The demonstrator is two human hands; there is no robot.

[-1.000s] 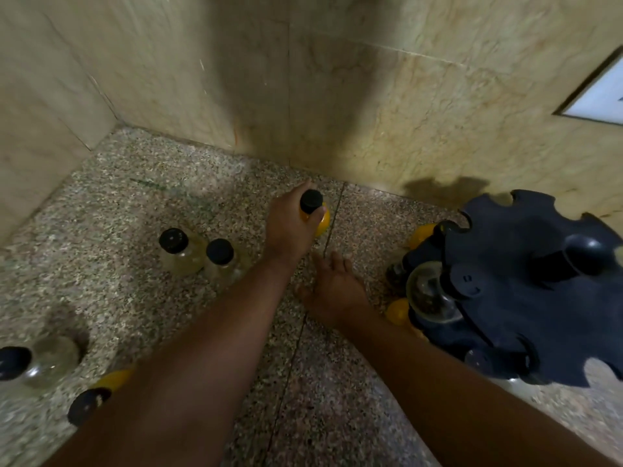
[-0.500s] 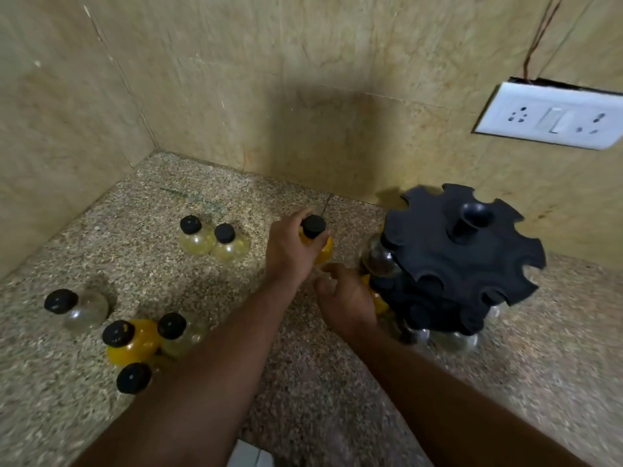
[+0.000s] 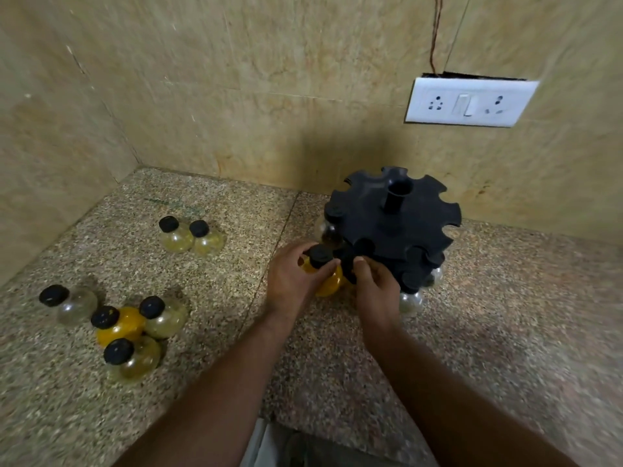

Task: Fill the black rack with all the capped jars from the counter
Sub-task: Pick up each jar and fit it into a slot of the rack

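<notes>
1. Near left on the speckled desk (image 3: pixel 236 348), a cluster of four capped jars (image 3: pixel 119 325) sits close together: one clear, one yellow, two pale.
2. Farther back, a pair of pale jars (image 3: pixel 177 239) stands side by side, touching.
3. The left hand (image 3: pixel 293 281) wraps its fingers and thumb round a black-capped yellow jar (image 3: pixel 328 284), held right against the rack's near left edge.
4. The right hand (image 3: pixel 374 288) pinches the lower tier's near rim.
5. The black rack (image 3: pixel 397 237) stands by the far wall, with clear jars (image 3: pixel 411 303) hanging in its slots.
6. A white socket plate (image 3: pixel 468 102) is fixed on the wall, far right.
</notes>
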